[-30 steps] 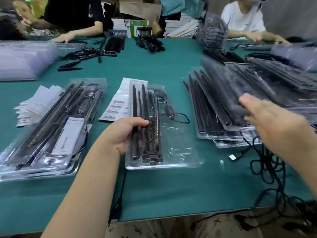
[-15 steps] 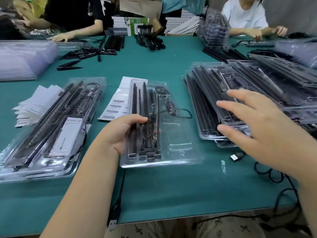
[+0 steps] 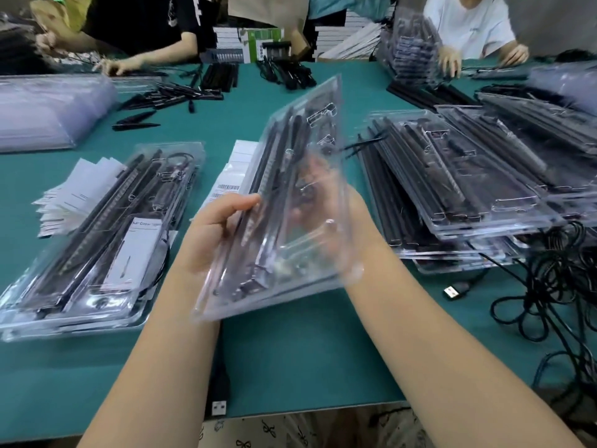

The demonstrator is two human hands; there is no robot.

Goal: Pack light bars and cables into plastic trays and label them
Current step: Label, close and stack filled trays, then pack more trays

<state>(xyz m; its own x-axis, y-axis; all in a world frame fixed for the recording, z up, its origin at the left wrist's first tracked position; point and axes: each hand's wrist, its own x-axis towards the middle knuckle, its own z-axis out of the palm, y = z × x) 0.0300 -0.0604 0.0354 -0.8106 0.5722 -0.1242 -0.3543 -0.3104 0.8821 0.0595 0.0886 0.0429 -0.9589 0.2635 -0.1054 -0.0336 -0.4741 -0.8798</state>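
Note:
A clear plastic tray [image 3: 300, 253] with black light bars [image 3: 277, 169] and a cable in it is lifted off the green table and tilted, its right side up. My left hand [image 3: 216, 231] grips its left edge, thumb on top. My right hand [image 3: 352, 221] holds it from behind on the right; its fingers show blurred through the plastic. A stack of barcode labels [image 3: 229, 176] lies on the table behind the tray.
Packed trays with a white card [image 3: 90, 240] lie at left beside loose paper slips [image 3: 71, 192]. Stacked trays with light bars [image 3: 468, 182] fill the right. Tangled black cables [image 3: 549, 286] lie at the right front. Other people work at the far edge.
The tray lay flat on the table under my left hand; now both hands hold it up and tilted. My right hand came in from the right stack to the tray.

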